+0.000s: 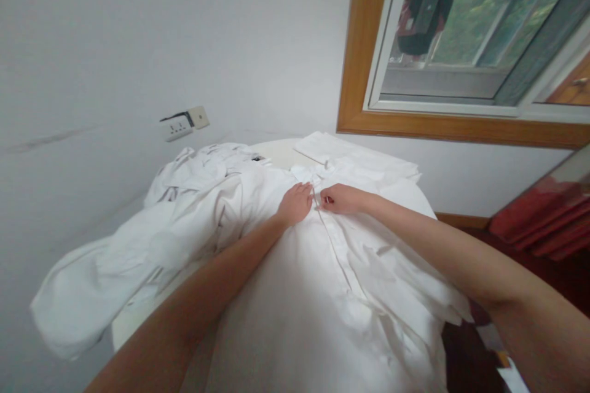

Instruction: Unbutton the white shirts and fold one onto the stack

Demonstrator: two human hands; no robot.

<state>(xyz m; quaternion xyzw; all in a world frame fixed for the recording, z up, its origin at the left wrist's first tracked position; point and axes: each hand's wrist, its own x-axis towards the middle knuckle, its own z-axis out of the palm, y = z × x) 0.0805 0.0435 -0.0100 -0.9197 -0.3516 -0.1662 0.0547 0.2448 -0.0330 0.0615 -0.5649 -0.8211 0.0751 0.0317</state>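
A long-sleeved white garment [286, 295], a shirt or a coat, lies spread over the table towards me, with a front placket running down its middle. My left hand [296, 203] rests palm down on the cloth just left of the placket, fingers stretched out. Close beside it on the right, my right hand [340, 198] is closed, its fingertips pinching the cloth at the placket edge. Whether a button is between those fingertips I cannot make out. One puffed sleeve [106, 276] reaches out to the left past the table edge.
Rumpled white cloth [203, 163] is heaped at the back left, and a folded white piece [354, 156] lies at the back right. Bare tabletop [279, 152] shows between them. Behind are a wall socket [177, 129] and a wood-framed window [364, 43]. Red fabric [548, 221] hangs at the right.
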